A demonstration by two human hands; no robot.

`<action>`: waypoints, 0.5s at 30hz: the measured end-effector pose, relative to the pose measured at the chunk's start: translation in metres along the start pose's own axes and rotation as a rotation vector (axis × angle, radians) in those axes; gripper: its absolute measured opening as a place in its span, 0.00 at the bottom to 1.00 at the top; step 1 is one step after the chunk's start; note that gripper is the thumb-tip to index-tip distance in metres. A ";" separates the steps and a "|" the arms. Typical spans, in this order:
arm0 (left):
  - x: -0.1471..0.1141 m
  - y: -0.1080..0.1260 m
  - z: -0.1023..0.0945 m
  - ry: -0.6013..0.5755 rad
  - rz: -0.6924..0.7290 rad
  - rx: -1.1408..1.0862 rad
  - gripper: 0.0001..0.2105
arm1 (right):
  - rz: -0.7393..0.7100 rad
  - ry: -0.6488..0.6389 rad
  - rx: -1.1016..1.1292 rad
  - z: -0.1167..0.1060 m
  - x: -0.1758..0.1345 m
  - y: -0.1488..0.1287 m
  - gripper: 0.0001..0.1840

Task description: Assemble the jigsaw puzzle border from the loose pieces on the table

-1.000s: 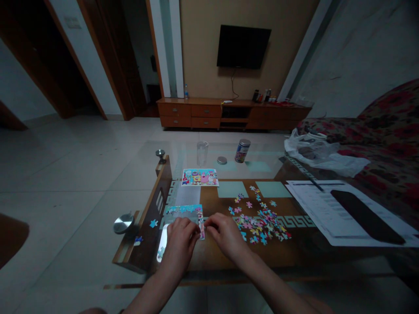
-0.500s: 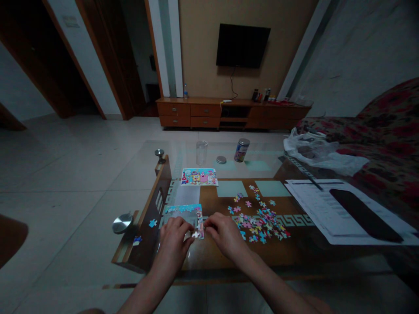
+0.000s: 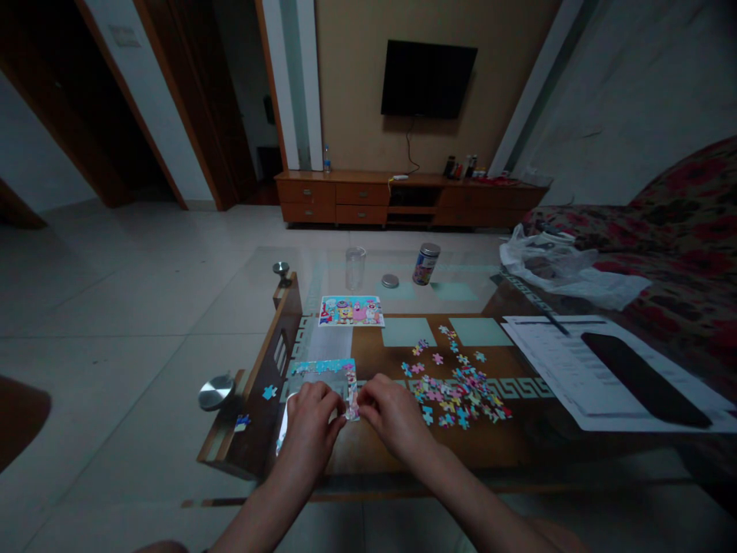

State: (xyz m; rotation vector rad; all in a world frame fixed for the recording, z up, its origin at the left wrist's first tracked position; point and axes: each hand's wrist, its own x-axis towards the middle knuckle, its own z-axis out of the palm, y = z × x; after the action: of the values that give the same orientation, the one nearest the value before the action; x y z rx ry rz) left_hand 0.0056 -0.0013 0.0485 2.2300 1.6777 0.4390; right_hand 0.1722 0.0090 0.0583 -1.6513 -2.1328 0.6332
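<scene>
A partly joined jigsaw puzzle [image 3: 322, 366] lies on the glass table, with a blue top edge and a pink right edge. At the lower end of that right edge, my left hand [image 3: 314, 421] is closed, thumb and fingers pinching at a puzzle piece mostly hidden beneath them. Just across the edge, my right hand [image 3: 396, 408] has its fingertips pressed together against the puzzle's right side; whatever they hold is hidden. To the right of it spreads a pile of loose puzzle pieces [image 3: 461, 392]. A cartoon picture card [image 3: 351, 311] lies beyond the puzzle.
Two stray pieces, one blue [image 3: 269, 392] and one darker [image 3: 242, 422], lie at the left. Farther back stand a clear jar [image 3: 355, 269], a round lid [image 3: 390, 281] and a printed can [image 3: 426, 265]. Papers [image 3: 553, 361], a black phone-like slab [image 3: 645, 379] and a plastic bag [image 3: 564, 269] occupy the right.
My left hand has shifted slightly right and down, its fingertips now covering the piece at the lower corner. The right hand has barely moved, edging slightly left.
</scene>
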 end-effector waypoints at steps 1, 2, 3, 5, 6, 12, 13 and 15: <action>0.000 0.000 0.000 0.002 0.002 0.006 0.04 | 0.001 -0.006 -0.003 -0.001 0.000 -0.001 0.05; -0.001 0.000 0.000 0.007 0.004 0.016 0.04 | 0.005 -0.014 -0.006 -0.002 0.000 -0.002 0.05; -0.001 0.000 0.000 0.012 0.008 0.031 0.05 | 0.009 -0.021 -0.010 -0.002 -0.001 -0.002 0.05; -0.005 0.002 -0.001 0.024 0.021 0.073 0.05 | 0.012 -0.029 -0.012 -0.004 -0.001 -0.004 0.05; -0.007 0.004 -0.001 0.036 0.028 0.100 0.06 | 0.013 -0.031 -0.010 -0.004 -0.001 -0.004 0.05; -0.027 0.018 0.001 0.074 0.066 0.240 0.15 | 0.018 -0.037 0.029 -0.005 -0.001 -0.003 0.05; -0.030 0.019 0.003 0.058 0.076 0.255 0.16 | 0.016 -0.034 0.038 -0.005 -0.001 -0.002 0.05; -0.034 0.021 0.006 0.027 0.094 0.270 0.19 | 0.012 -0.031 0.049 -0.005 0.000 -0.001 0.05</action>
State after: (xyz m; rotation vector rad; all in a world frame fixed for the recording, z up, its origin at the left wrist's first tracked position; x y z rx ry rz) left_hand 0.0179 -0.0401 0.0501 2.5125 1.7409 0.2793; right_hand 0.1741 0.0090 0.0636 -1.6392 -2.1131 0.7136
